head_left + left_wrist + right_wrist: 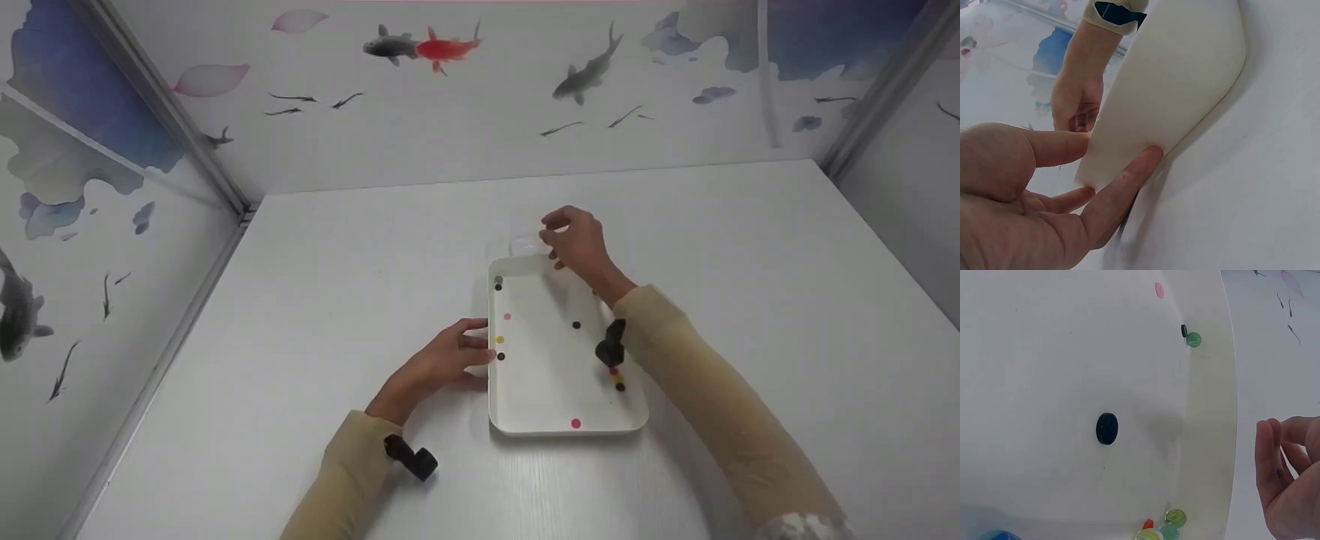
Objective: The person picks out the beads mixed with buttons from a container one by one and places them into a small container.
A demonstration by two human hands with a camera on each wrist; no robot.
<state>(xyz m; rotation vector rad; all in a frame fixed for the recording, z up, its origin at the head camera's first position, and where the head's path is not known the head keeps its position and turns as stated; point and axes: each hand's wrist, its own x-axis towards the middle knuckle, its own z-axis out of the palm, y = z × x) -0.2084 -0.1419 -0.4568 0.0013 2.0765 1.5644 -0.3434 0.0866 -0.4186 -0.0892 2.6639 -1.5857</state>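
A white rectangular tray [540, 433] holds small coloured round pieces, among them a black button [1107, 428] and a green marble [1193, 340]. My left hand [450, 354] grips the tray's left side. In the left wrist view its thumb is at the rim and its fingers lie against the outer wall. Over the tray's far right corner hangs my right hand [577, 238], beside a small clear container [527, 245] standing just beyond the far rim. The right fingers are bent, thumb and fingertips together; in the right wrist view nothing shows between them.
A pink disc [576, 424] lies by the near wall of the tray. Several marbles [1176, 517] gather along a side wall, partly cut off by the frame. The white table [315, 300] meets a panel with painted fish [589, 75] at the back.
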